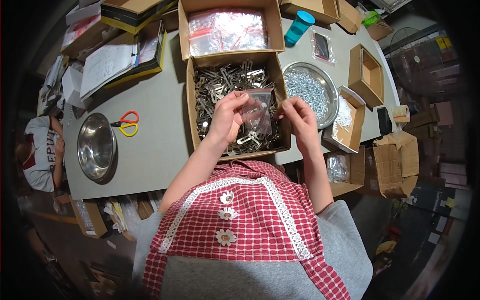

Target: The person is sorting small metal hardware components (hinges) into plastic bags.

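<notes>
A small clear zip bag (259, 111) hangs above an open cardboard box (193, 141) full of flat, slotted metal pieces (215, 82). My left hand (228, 116) pinches the bag near its upper left. My right hand (300, 117) is beside the bag's right side, over the box's right edge. Its thumb and fingers are pressed together; what they hold, if anything, is too small to make out. Close to my right hand stands a round metal bowl (334, 102) of small silvery screws (306, 92).
Behind stands a box of filled zip bags (227, 31). An empty steel bowl (95, 147) and scissors (129, 124) lie left. On the right are a white-lined box (356, 127) with white pieces, a teal cup (299, 29) and a phone (321, 46). Another person (42, 152) is at far left.
</notes>
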`<state>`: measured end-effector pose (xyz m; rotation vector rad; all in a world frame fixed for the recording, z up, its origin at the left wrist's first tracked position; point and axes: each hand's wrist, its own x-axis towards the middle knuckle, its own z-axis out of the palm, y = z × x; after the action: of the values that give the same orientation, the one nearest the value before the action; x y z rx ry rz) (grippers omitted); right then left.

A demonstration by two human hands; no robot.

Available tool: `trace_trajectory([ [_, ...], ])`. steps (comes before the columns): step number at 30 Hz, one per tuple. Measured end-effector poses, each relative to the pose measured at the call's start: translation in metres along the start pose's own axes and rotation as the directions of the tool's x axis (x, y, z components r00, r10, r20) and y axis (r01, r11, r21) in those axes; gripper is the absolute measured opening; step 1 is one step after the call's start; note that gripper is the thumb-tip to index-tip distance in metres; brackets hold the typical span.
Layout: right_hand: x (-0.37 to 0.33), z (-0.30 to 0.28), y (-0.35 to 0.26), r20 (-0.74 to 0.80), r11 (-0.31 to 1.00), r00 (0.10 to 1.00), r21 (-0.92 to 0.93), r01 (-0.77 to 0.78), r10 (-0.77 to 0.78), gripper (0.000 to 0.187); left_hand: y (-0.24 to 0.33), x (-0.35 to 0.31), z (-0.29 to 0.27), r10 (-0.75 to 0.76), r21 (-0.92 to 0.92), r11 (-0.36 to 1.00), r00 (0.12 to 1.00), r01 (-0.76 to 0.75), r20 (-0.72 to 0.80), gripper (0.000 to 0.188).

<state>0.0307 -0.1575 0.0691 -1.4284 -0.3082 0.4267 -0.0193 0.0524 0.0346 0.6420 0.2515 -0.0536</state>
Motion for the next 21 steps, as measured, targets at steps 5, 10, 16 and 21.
trace_trajectory([
  [5, -0.019, 0.027, 0.011, 0.235, 0.981, 0.956, -0.124, -0.149, 0.175, 0.042, -0.005, 0.005, -0.008, -0.058, -0.088, 0.994, 0.998, 0.058, 0.01, 0.017],
  [10, -0.028, 0.013, 0.013, 0.152, 0.953, 0.96, 0.162, -0.258, 0.234, 0.033, -0.006, 0.001, 0.001, -0.035, 0.0, 0.999, 0.999, 0.035, 0.015, 0.024],
  [16, -0.078, -0.081, -0.003, -0.498, 0.961, 0.863, 0.27, 0.063, 0.083, 0.032, -0.005, 0.003, -0.009, -0.022, 0.079, 0.996, 0.998, 0.027, -0.057, 0.02],
  [21, -0.163, -0.21, 0.026, -0.869, 0.976, 0.464, -0.085, 0.2, -0.171, 0.035, -0.009, 0.001, -0.003, -0.027, 0.21, 0.977, 0.997, 0.04, -0.067, 0.018],
])
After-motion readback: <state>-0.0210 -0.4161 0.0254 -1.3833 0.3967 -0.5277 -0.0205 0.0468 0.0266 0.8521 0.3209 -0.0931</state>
